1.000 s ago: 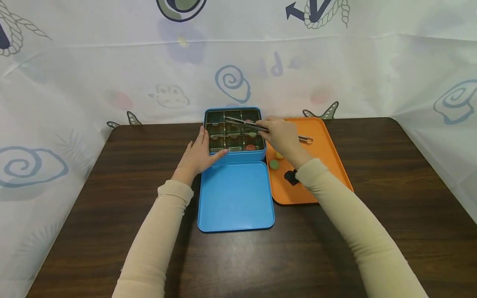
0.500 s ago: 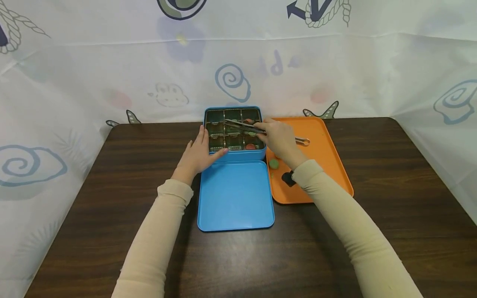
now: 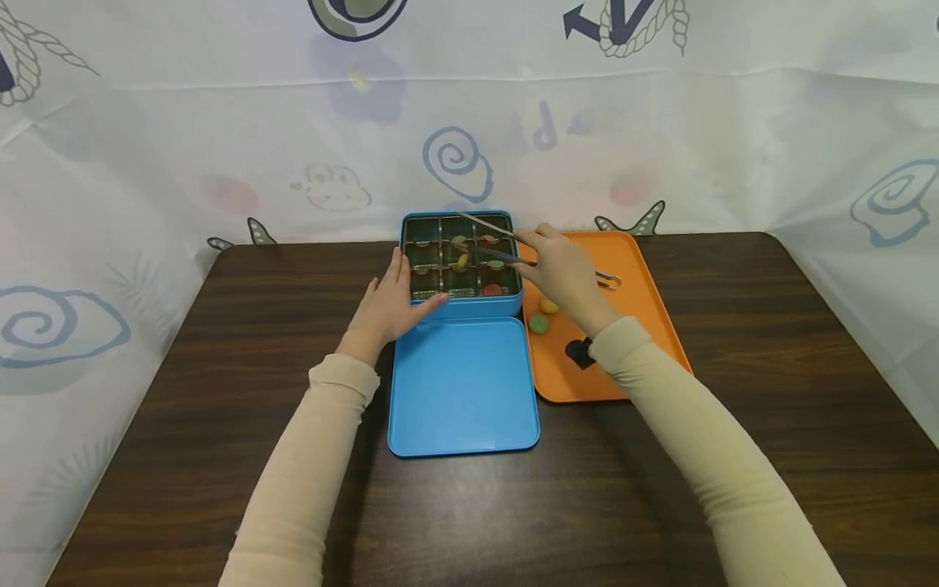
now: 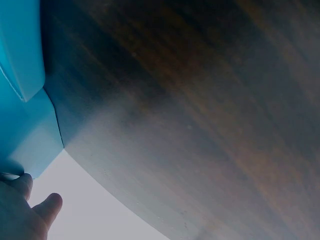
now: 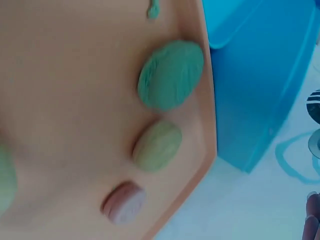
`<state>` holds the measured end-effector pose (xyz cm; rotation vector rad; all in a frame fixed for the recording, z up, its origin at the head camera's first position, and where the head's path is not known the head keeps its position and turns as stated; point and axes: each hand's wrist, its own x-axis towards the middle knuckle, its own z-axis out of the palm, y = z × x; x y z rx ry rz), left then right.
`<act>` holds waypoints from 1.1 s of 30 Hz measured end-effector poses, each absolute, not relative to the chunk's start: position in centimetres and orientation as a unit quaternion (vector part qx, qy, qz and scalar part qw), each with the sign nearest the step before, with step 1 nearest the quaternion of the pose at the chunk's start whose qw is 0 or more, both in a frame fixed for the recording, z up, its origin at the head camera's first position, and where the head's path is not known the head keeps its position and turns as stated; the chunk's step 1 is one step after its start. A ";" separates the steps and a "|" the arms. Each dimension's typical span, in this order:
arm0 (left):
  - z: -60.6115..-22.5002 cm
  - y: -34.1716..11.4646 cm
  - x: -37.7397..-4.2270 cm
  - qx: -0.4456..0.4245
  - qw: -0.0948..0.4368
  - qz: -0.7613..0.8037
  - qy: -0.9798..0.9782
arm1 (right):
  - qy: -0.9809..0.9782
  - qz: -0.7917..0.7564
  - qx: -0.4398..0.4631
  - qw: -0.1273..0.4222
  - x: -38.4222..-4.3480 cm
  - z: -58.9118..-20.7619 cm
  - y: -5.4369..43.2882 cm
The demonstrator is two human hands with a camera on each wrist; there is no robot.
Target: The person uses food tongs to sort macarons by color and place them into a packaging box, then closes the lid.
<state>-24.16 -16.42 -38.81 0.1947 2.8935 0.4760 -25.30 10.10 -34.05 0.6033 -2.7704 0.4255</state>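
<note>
My left hand [image 3: 389, 306] rests on the left side of a blue tin [image 3: 469, 307], fingers straight, thumb along its front rim. In the left wrist view, this hand [image 4: 25, 212] appears at the tin's corner. Above the tin's compartments, my right hand [image 3: 557, 273] holds metal tongs [image 3: 506, 258] with their arms spread apart. A small yellow piece [image 3: 462, 261] lies in the middle compartment, near the lower tong tip. Green [image 3: 495, 265] and red [image 3: 492, 290] round pieces sit in the right-hand compartments. Fingers of the right hand [image 5: 312, 217] show at the right wrist view's edge.
An orange tray [image 3: 561, 383] to the right bears a green disc [image 3: 539, 324], a yellow piece [image 3: 548, 306] and a pink one [image 5: 125, 202]. The tin's blue lid [image 3: 462, 391] lies in front on the dark wooden table [image 3: 469, 522]. A printed white cloth hangs behind.
The tongs' arms have spread apart over the tin, and a yellow piece now shows in the middle compartment. The right hand has shifted slightly right. My left hand stays in place.
</note>
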 end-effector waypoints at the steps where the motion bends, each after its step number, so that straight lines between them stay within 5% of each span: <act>1: -38.8 -16.4 -24.2 0.066 0.101 0.160 0.980 | -0.959 0.148 0.202 0.135 -25.3 -33.9 10.4; 22: -38.9 -16.4 -24.1 0.065 0.095 0.160 0.980 | -0.969 0.147 0.137 0.141 -23.1 -32.8 19.4; 33: -38.8 -16.3 -24.1 0.065 0.096 0.157 0.981 | -0.975 0.154 0.122 0.101 -21.3 -34.5 22.5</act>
